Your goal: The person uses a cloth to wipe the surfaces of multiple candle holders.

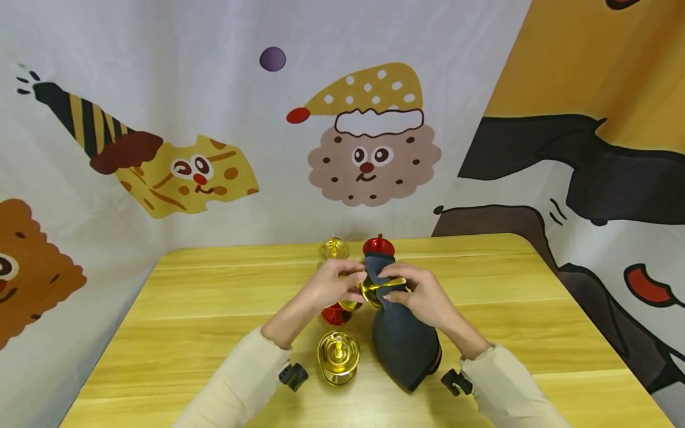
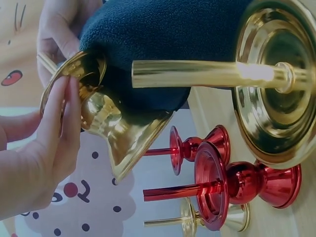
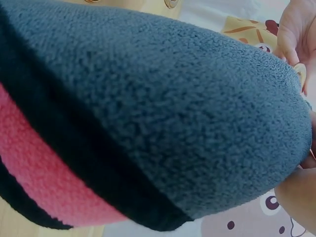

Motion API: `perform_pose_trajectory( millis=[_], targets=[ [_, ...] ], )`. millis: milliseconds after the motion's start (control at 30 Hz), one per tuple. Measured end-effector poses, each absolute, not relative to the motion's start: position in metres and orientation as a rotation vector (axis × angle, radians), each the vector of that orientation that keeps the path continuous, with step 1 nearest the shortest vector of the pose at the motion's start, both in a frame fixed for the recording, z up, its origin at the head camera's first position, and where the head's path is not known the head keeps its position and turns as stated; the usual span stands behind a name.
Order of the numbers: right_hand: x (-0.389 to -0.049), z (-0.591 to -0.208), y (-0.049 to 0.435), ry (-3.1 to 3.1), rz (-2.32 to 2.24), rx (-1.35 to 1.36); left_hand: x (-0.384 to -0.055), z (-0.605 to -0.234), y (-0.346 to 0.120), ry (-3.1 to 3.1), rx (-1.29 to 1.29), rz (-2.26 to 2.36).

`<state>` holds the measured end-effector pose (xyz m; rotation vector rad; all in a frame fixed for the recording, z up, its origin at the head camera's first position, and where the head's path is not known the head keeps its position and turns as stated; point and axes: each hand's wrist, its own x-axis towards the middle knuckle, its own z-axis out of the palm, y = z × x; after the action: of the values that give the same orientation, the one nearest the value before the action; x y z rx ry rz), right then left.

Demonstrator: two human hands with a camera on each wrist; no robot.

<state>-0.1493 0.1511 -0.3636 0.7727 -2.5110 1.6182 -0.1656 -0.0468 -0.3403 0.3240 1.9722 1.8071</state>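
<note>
My left hand [image 1: 334, 282] pinches the rim of a shiny gold candlestick [image 1: 369, 297], which lies tilted above the table. In the left wrist view its dish and flared base [image 2: 133, 138] show beyond the fingertips. My right hand [image 1: 420, 294] grips a dark blue-grey cloth [image 1: 404, 345] at the candlestick's stem, and the cloth touches the dish. The fuzzy cloth hangs down toward the table's near side; the right wrist view shows a pink underside [image 3: 44, 173] with black edging. Cloth hides part of the right fingers there.
Another gold candlestick [image 1: 339, 356] stands upright nearest me. A red candlestick [image 1: 336, 314] stands just past it, partly behind the left hand. Farther back are a gold candlestick [image 1: 333, 246] and a red candlestick [image 1: 379, 245]. A cartoon-printed curtain [image 1: 214, 89] hangs behind the wooden table [image 1: 214, 309].
</note>
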Motion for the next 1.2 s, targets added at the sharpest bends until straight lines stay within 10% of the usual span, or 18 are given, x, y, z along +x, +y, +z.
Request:
perform_pose_trajectory(
  millis=[1200],
  targets=[
    [-0.130,-0.369,0.159,-2.552,1.214,0.840,-0.163,-0.339,-0.047,1.843,0.112,2.056]
  ],
)
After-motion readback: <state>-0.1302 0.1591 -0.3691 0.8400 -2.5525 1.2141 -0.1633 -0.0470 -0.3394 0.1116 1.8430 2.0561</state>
